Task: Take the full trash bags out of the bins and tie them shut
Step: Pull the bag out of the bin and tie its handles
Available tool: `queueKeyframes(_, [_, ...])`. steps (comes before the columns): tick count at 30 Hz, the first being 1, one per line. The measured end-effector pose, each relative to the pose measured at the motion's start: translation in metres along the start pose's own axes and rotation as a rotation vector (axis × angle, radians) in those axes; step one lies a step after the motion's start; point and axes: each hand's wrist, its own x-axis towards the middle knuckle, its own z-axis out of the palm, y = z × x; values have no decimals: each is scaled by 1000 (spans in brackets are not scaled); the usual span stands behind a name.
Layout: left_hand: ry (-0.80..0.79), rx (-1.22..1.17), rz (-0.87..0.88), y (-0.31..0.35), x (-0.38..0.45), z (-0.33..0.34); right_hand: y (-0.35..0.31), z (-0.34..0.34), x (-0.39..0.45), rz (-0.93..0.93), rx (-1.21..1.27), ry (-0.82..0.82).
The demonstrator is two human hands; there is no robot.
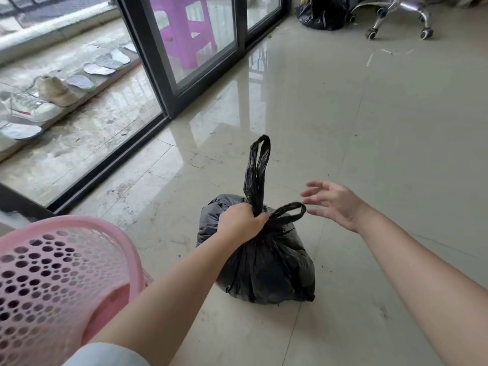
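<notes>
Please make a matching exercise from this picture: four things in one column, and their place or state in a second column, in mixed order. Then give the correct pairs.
Things:
1. left hand
2. right hand
3. pink basket
4. second black bag

Place or state:
A. lies far back, beside the chair base
B. open, fingers spread, holds nothing
C. stands at the lower left, with round holes
D. grips the neck of the near black bag

Pairs: 1-D, 2-B, 3-C, 4-A
</notes>
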Motion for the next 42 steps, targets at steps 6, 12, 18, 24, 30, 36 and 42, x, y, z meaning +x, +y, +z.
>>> queueKeyframes(6, [-137,-480,-110,0,3,-12,14,20,-1,76,-204,-140])
queueKeyframes(12, [-294,-830,-169,0,3,-26,-8,32,7,-82,447,-10])
queueKeyframes(18, [-496,-1369,-285,-8,3,-36,-18,43,4,-85,560,-35])
queueKeyframes(24, [-436,-1420,-380,-4,1,-27,12,33,-13,300,361,-370])
queueKeyframes(30, [-451,-1333,-353,-6,-2,-17,20,26,-13,391,130,-482])
queueKeyframes(36, [-393,-1141,-239,-27,0,-18,-6,13,-10,98,-483,-193])
queueKeyframes(42, [-466,-886,-27,-7,-2,-20,-7,33,-3,-313,-869,-176])
